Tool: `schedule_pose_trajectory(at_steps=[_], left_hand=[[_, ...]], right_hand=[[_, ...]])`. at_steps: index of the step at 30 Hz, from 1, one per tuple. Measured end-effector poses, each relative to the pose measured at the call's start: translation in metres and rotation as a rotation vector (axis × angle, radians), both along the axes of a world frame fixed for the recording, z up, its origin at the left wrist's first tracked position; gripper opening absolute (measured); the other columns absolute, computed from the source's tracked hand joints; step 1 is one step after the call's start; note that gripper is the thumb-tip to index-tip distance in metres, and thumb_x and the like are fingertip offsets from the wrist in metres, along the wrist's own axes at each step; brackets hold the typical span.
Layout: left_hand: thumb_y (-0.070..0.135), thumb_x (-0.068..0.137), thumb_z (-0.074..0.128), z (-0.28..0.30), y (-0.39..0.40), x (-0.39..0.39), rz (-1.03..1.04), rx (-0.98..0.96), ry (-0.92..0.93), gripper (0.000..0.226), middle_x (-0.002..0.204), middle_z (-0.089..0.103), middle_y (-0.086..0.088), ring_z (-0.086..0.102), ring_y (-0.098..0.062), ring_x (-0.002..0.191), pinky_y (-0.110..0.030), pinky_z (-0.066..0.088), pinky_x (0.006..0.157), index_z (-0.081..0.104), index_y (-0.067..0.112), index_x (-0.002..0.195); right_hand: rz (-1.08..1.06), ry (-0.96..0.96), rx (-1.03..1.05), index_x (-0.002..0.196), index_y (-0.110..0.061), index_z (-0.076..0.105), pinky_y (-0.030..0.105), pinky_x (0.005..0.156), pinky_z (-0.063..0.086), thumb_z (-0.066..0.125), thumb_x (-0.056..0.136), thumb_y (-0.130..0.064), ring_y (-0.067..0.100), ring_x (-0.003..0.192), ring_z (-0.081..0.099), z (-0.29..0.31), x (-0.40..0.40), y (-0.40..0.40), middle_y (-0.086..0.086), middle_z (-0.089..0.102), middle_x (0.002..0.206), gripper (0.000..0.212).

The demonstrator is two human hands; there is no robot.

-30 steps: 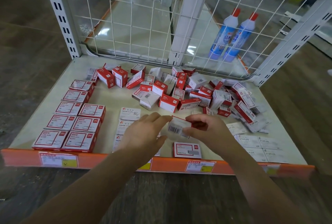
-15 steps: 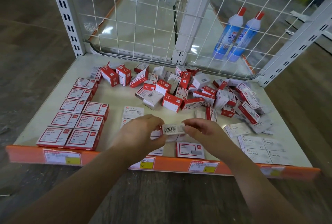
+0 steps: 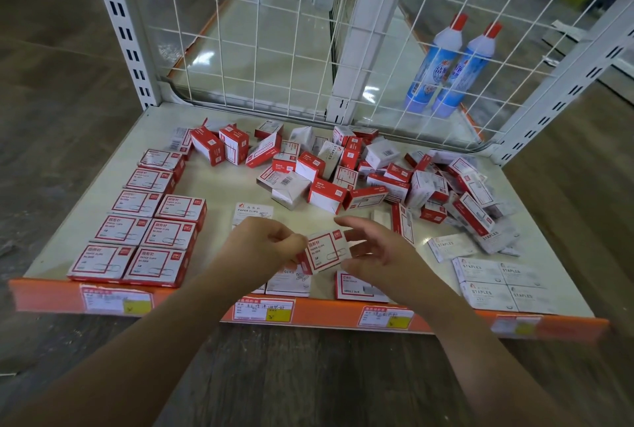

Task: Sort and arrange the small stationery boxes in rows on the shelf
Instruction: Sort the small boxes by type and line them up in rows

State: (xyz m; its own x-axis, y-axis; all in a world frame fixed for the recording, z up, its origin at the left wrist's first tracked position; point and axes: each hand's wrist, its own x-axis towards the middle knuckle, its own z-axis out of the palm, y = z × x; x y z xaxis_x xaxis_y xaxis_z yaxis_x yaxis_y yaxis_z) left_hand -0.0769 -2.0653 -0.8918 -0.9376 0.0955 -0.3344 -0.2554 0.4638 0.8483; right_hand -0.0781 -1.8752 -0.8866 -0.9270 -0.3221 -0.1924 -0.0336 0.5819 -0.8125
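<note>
Head camera looks down at a pale shelf [image 3: 219, 200] with an orange front edge. Behind both hands lies a loose heap of red-and-white boxes [image 3: 360, 173], and left of the left hand stand sorted rows of paper clip boxes [image 3: 144, 231]. Right of the right hand lie flat white staples boxes [image 3: 497, 282]. The left hand [image 3: 260, 248] has its fingers curled and pinches the left edge of one small paper clip box [image 3: 327, 251], held tilted just above the shelf between the two hands. The right hand [image 3: 380, 251] is relaxed and half open, its fingers near the box's right edge; whether they touch it I cannot tell.
</note>
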Motion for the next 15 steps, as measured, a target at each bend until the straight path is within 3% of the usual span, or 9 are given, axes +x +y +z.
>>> schedule_pose_trajectory(at_steps=[5, 8, 10, 15], left_hand=[[0.027, 0.092, 0.053, 0.002, 0.000, 0.003, 0.047, 0.115, -0.035, 0.020, 0.083, 0.068, 0.003, 0.068, -0.015, 0.077, -0.021, 0.056, 0.068, 0.065, 0.013, 0.084], [0.026, 0.093, 0.050, 0.006, 0.004, 0.006, 0.125, 0.201, -0.041, 0.015, 0.081, 0.065, 0.007, 0.065, -0.011, 0.078, -0.017, 0.053, 0.065, 0.059, 0.022, 0.083], [0.026, 0.093, 0.051, 0.006, 0.006, 0.007, 0.133, 0.196, -0.034, 0.009, 0.086, 0.065, 0.007, 0.063, -0.013, 0.082, -0.022, 0.054, 0.072, 0.058, 0.020, 0.091], [0.025, 0.092, 0.054, 0.002, 0.013, 0.011, 0.117, 0.126, -0.018, 0.007, 0.094, 0.064, 0.006, 0.060, -0.014, 0.089, -0.037, 0.052, 0.089, 0.058, 0.025, 0.097]], right_hand=[[0.025, 0.009, -0.036, 0.106, -0.034, 0.050, 0.017, 0.079, 0.053, 0.065, 0.083, -0.007, 0.006, 0.096, 0.061, 0.002, 0.001, -0.001, -0.019, 0.060, 0.097, 0.039], [-0.040, 0.025, -0.056, 0.113, -0.029, 0.054, 0.023, 0.081, 0.054, 0.065, 0.085, -0.013, 0.008, 0.096, 0.062, -0.001, 0.001, -0.002, -0.011, 0.065, 0.101, 0.034], [-0.084, 0.053, -0.012, 0.120, -0.024, 0.053, 0.024, 0.083, 0.054, 0.063, 0.086, -0.018, 0.009, 0.098, 0.061, -0.003, 0.000, -0.004, -0.010, 0.065, 0.107, 0.036], [-0.155, 0.094, 0.027, 0.119, -0.025, 0.048, 0.005, 0.068, 0.047, 0.060, 0.089, -0.023, -0.002, 0.086, 0.055, -0.002, 0.000, -0.013, -0.015, 0.057, 0.103, 0.033]])
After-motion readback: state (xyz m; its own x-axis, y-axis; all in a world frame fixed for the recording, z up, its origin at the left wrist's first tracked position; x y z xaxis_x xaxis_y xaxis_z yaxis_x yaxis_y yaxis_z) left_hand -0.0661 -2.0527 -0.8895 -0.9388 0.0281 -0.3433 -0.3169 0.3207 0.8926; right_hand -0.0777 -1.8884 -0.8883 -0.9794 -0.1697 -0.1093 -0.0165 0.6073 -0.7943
